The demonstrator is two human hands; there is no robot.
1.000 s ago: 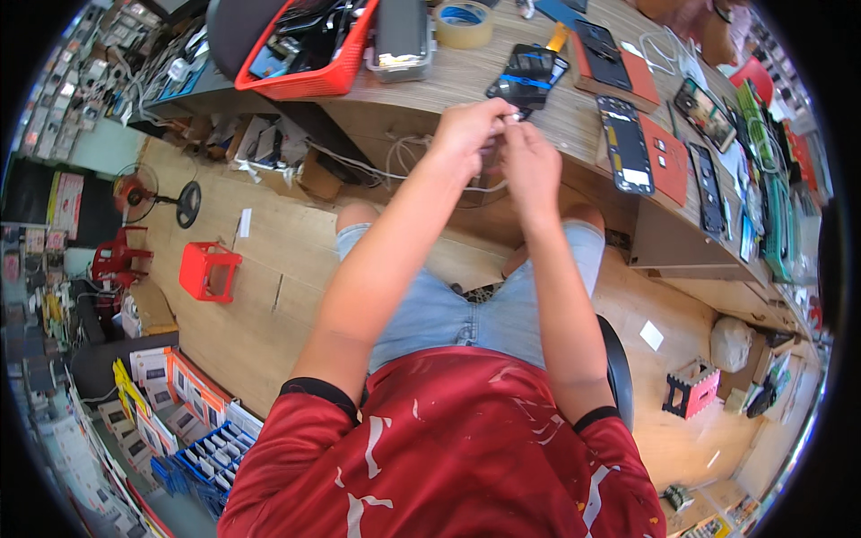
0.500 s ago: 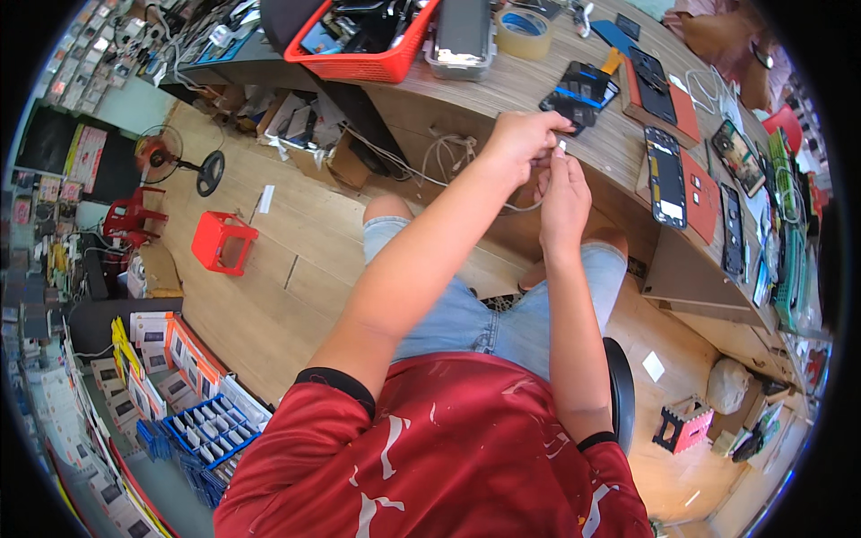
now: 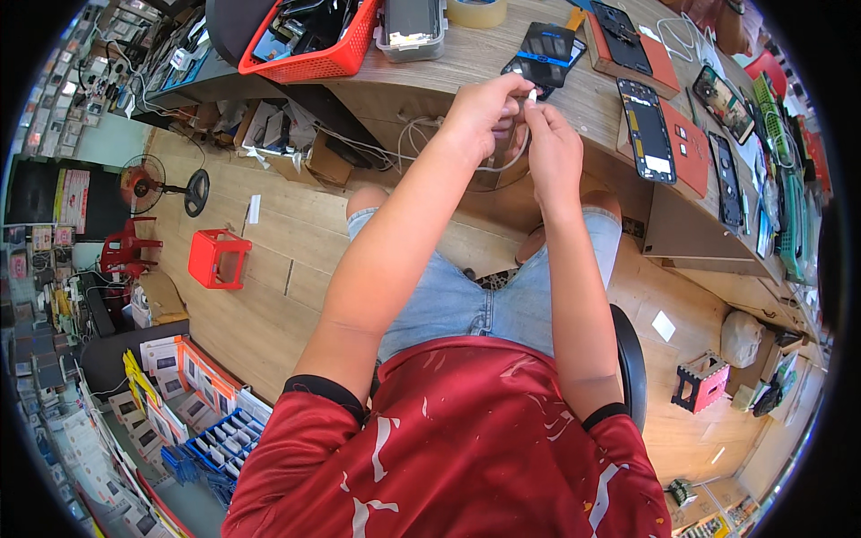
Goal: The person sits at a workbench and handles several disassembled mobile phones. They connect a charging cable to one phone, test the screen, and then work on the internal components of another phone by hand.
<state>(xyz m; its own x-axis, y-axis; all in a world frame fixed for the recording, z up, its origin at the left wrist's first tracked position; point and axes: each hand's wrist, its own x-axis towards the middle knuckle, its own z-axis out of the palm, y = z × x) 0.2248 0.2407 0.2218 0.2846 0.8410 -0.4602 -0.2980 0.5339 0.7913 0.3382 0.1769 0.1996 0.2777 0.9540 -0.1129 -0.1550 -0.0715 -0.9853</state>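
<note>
At the desk's near edge, my right hand (image 3: 558, 152) pinches a white cable connector (image 3: 533, 97), with a pale cable (image 3: 509, 166) hanging below. Just to its left, my left hand (image 3: 484, 117) is closed, thumb and index finger pressed near the connector; what they hold is too small to make out. Beyond both hands lies a stack of dark phone parts (image 3: 545, 49) with a blue band. To the right, an opened phone frame (image 3: 646, 125) rests by a red-brown pad (image 3: 684, 152).
The wooden desk (image 3: 475, 72) carries a red basket (image 3: 332, 58), clear box (image 3: 411, 27), tape roll (image 3: 477, 13), upright phone (image 3: 724, 103) and tools. Another person's arm (image 3: 728, 27) is at the far right. A red stool (image 3: 218, 258) and fan (image 3: 143, 186) stand left; cardboard boxes (image 3: 326, 161) sit underneath.
The view has shifted. My hands stay together at the desk edge, but their fingers have moved slightly apart, and the white connector shows more clearly in my right fingers.
</note>
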